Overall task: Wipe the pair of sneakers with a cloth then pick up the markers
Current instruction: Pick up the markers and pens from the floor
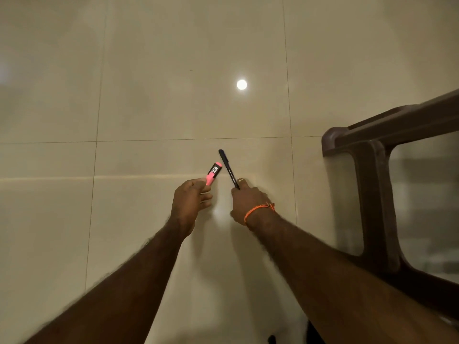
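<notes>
glossy cream floor tiles (154,100) fill nearly everything, with thin grout lines crossing them and a round white glare of a ceiling light (241,84) mirrored in the shine. off to the right stands a dark brown plastic chair (372,175), only part of its frame and leg showing, with its reflection faint in the tile beneath it.

both of the person's bare forearms reach forward over the floor, close together in the middle. the left hand (190,202) has its fingers curled in, pinching the lower end of a pink highlighter (213,173) between thumb and fingertips; the highlighter points up and to the right, a black label with white lettering on its body. the right hand (248,201) is wrapped round the lower end of a slim black marker (228,168), fingers folded about it, and the marker slants up and to the left so its capped tip sits above the highlighter's far end. the two markers lean toward each other but stay just apart, both lifted clear of the tiles. an orange thread bracelet (259,210) circles the right wrist.

at the very bottom edge, between the arms, some small dark shapes peek in; i can't tell what they are.
</notes>
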